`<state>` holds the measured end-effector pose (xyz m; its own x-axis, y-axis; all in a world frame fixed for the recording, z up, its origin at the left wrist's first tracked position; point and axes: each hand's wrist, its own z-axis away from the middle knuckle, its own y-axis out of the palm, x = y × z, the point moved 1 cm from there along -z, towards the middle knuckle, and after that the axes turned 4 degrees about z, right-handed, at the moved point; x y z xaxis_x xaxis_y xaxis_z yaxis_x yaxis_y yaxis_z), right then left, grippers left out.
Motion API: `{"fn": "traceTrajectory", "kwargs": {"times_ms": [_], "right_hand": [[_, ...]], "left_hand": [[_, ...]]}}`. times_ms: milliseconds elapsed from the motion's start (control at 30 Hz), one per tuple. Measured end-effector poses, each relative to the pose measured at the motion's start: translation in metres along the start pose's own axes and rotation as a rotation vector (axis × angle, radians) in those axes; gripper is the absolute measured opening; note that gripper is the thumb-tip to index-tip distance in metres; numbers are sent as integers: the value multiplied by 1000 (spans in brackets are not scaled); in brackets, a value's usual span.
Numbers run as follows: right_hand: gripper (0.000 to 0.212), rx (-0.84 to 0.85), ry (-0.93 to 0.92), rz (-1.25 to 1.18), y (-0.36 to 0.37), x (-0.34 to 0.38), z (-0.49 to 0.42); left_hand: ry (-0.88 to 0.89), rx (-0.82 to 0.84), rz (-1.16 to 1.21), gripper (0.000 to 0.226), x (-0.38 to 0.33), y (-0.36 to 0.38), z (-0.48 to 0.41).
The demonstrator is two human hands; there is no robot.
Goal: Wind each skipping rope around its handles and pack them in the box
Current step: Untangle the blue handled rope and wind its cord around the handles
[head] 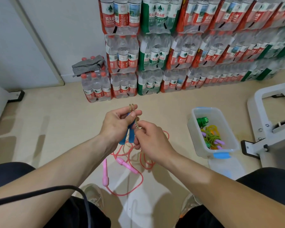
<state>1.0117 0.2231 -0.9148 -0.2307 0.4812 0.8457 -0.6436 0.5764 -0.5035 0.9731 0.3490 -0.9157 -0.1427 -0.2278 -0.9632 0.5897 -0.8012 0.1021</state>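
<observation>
Beige floor, seen from a seat. Left hand grips two blue handles side by side, fingers curled round them; a pale rope loops above its thumb. Right hand pinches this rope just beside the handles. Below the grip, a pink skipping rope lies loose. Right of the grip: clear box holding wound ropes, lid beside it. Beyond: stacked water packs.

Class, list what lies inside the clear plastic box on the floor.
The box holds wound ropes: a green bundle at its far end, purple handles and yellow-green cord nearer. Anything beneath is covered.
</observation>
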Motion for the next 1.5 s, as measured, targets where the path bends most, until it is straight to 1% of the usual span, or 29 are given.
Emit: {"fn": "traceTrajectory", "kwargs": {"times_ms": [100,200,300,400,467,533,567,600,633,700,833,933,1000,1067,1167,1300,1333,1433,1500], "right_hand": [[36,-63,-49,93,-3,1,1],[39,-81,-80,114,-2,1,-1],[39,-58,-64,113,-2,2,0],[36,-64,-23,114,-4,2,1],[31,-76,62,-13,-3,1,0],[27,-74,139,-263,-1,2,-1],[26,-75,139,-343,-1,3,-1],[27,-67,115,-360,0,3,-1],[27,-52,79,-335,1,3,0],[26,-29,1,-209,6,4,4],[14,-60,-117,186,6,1,3],[6,-36,-143,379,0,2,-1],[9,-31,-162,467,-3,5,-1],[21,-20,-166,488,-3,8,1],[32,27,-156,467,9,8,8],[63,68,-155,514,34,-2,16],[65,64,-158,533,36,-4,15],[60,68,-179,608,36,-7,15],[61,71,-200,584,34,-5,17]], "left_hand": [[-2,14,8,22,-2,5,2],[-64,28,82,25,-7,9,2],[-97,21,130,27,-12,9,1],[-108,64,85,30,-16,7,1],[-90,109,31,33,-16,5,-1],[-51,118,-5,36,-15,2,-2],[-23,109,-11,38,-14,1,-2],[-3,93,-7,39,-13,1,-2],[2,73,6,39,-13,2,-2],[-5,42,47,40,-11,4,1],[-62,1,130,37,-10,14,6],[-122,-34,165,36,-7,19,8],[-120,-26,131,35,-6,22,10],[-107,-38,131,37,-5,22,9],[-105,-96,139,38,-9,17,1],[-110,-106,141,41,-12,13,-7],[-108,-98,129,43,-12,13,-7],[-88,-89,94,49,-9,12,-7],[-77,-91,91,49,-8,10,-8]]}}
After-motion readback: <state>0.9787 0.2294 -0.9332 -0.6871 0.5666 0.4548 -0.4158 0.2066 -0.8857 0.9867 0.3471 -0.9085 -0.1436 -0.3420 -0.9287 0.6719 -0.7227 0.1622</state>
